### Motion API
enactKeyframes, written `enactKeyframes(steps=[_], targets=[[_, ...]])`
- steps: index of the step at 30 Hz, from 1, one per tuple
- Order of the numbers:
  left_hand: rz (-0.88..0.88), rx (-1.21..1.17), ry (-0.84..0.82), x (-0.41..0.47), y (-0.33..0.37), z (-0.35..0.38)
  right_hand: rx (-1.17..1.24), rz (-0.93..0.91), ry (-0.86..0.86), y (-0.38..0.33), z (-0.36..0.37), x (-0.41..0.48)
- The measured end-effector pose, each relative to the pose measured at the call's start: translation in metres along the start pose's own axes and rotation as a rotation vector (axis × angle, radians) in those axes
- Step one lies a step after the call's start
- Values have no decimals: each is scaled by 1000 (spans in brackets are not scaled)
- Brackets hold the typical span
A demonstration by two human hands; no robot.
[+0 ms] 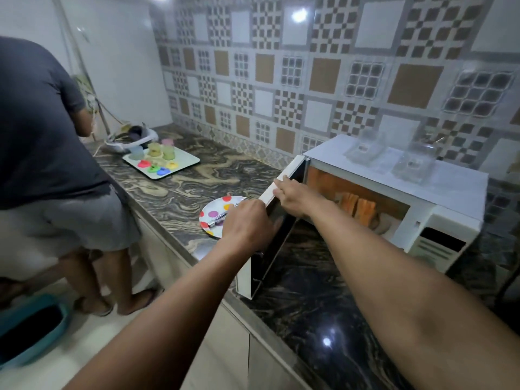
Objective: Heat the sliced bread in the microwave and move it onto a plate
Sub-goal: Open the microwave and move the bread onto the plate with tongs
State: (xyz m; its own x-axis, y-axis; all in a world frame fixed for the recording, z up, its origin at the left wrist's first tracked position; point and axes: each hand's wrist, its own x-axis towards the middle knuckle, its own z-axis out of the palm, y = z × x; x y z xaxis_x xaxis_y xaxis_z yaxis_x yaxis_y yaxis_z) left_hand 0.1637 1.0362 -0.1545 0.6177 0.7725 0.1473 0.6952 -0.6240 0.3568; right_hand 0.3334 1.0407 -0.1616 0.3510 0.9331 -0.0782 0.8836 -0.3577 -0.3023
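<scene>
A white microwave (447, 209) stands on the dark marble counter, its door (277, 229) swung open toward me. Bread slices (357, 206) stand inside the lit cavity. My right hand (292, 197) grips the top edge of the door. My left hand (247, 223) is curled against the door's outer face; its fingers are hidden. Left of the door lies a white plate with coloured dots (213, 218) with metal tongs (222, 216) across it.
Another person (42, 153) bends over the counter at the left. A tray (185, 161) with small coloured cups and lids sits at the back beside a white basket (126, 142). Clear containers (365, 149) rest on the microwave. A blue bin (28, 330) is on the floor.
</scene>
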Motion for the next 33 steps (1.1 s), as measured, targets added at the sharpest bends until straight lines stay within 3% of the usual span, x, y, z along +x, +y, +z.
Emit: enactKeyframes(steps=[9,13,33], targets=[[-57,201,64,28,-44,15,-96,-35,68,-20,22,25],[-154,208,-27,38,-56,23,-71,-28,83,-28,30,32],[-182,248,45,59,-97,20,17,-6,37,-43,32,47]])
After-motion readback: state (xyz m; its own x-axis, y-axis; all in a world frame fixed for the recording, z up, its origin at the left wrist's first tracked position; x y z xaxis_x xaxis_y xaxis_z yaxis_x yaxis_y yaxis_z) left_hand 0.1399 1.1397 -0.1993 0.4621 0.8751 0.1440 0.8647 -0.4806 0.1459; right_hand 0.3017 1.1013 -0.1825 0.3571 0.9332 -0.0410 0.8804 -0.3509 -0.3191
